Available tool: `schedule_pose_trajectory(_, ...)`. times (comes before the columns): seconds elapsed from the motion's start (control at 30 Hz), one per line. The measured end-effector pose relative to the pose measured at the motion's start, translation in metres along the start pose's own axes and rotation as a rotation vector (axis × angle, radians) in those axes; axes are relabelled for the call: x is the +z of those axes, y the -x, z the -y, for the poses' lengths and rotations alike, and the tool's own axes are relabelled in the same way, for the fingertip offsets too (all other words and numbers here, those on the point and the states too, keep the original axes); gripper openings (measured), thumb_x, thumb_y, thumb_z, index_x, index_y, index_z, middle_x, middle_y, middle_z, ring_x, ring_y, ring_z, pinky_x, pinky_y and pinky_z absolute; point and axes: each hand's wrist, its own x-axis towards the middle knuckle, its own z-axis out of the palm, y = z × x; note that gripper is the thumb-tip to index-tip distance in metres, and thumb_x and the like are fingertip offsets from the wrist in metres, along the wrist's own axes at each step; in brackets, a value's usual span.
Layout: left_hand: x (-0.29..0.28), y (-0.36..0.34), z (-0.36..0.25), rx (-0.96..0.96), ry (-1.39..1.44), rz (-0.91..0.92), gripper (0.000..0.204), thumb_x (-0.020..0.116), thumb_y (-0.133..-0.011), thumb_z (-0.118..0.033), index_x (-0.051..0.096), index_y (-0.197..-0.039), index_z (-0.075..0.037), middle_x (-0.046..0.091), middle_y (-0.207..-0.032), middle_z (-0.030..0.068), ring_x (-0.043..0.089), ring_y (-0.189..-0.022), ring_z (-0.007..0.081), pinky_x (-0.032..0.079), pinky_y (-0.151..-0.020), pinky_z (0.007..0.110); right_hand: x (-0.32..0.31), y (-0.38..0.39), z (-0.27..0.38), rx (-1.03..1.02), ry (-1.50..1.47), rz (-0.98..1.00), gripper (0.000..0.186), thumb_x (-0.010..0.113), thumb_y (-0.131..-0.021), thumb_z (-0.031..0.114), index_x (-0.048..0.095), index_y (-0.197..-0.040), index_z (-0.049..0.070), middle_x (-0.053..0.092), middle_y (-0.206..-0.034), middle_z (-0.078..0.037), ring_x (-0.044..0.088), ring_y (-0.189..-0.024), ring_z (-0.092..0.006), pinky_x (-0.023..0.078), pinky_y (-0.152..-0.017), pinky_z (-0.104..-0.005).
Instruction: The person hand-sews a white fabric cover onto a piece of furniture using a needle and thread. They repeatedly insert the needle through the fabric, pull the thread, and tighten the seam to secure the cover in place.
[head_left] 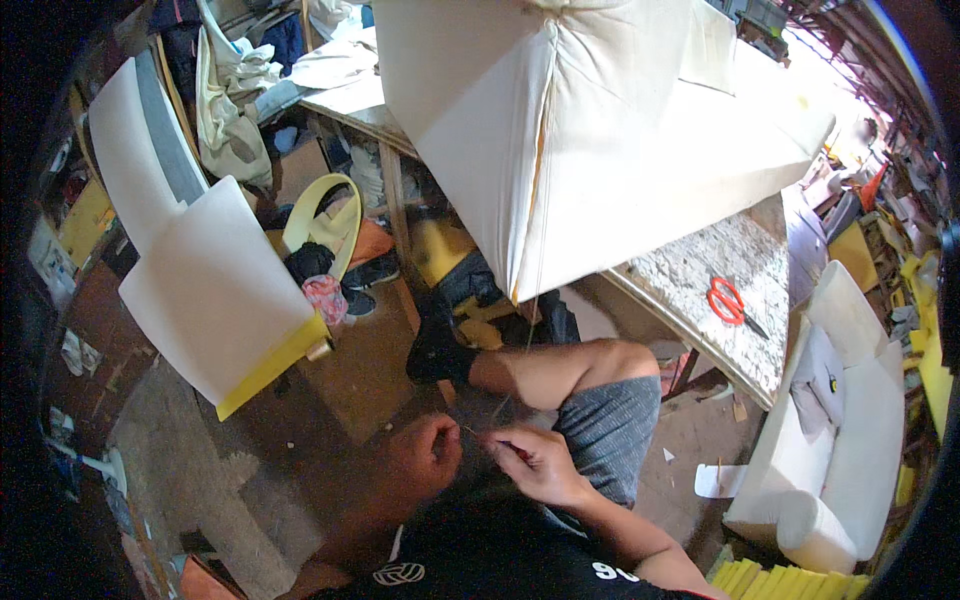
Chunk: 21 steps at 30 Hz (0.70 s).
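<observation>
A large white upholstered piece [620,130] rests on the worktable, its front corner seam [540,160] partly open over orange-yellow material. A thin thread [530,340] hangs from that seam down toward my hands. My left hand [430,450] is low at centre, fingers curled and closed in shadow; what they hold, if anything, is unclear. Just right of it my right hand [535,465] is closed on a small, dark red item [517,452], near the lower end of the thread. My bent leg [560,365] is behind the hands.
Red-handled scissors [728,300] lie on the worn tabletop [730,250]. At left stand white padded panels [200,290]; near them are a yellow curved piece [340,220] and loose scraps. A white sofa [850,450] stands at right, yellow foam strips [760,580] below it, and a wooden post [395,200] under the table.
</observation>
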Motion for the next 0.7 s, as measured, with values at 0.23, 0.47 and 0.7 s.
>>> schedule_pose_trajectory(0.23,0.052,-0.038,-0.006,0.012,0.167,-0.101,0.015,0.069,-0.096,-0.011,0.063,-0.108,-0.005,0.070,-0.094,0.0159,0.071,-0.074,0.0339,0.056,-0.064,0.041,-0.027,-0.015,0.007,-0.007,-0.113,-0.220,0.025,0.077,-0.091,0.005,0.076,-0.116,0.002,0.076,-0.106,-0.015,0.073,-0.087,-0.0241,0.057,-0.078,-0.0333)
schedule_pose_trajectory(0.47,0.063,-0.093,-0.033,0.174,0.293,-0.123,0.016,0.070,-0.095,-0.010,0.064,-0.108,-0.003,0.070,-0.095,0.0148,0.070,-0.085,0.0305,0.054,-0.074,0.041,-0.068,-0.046,0.022,-0.120,0.209,-0.468,0.010,0.071,-0.093,0.001,0.075,-0.103,-0.001,0.074,-0.102,-0.018,0.072,-0.092,-0.0304,0.056,-0.082,-0.0348)
schedule_pose_trajectory(0.7,-0.011,-0.252,-0.105,0.581,0.281,-0.641,0.041,0.086,-0.083,-0.014,0.063,-0.115,-0.002,0.066,-0.108,0.0159,0.066,-0.097,0.0340,0.052,-0.085,0.043,-0.132,-0.095,0.088,-0.313,-0.075,-0.657,0.011,0.061,-0.100,-0.006,0.065,-0.110,-0.004,0.073,-0.106,-0.017,0.071,-0.097,-0.0217,0.057,-0.090,-0.0344)
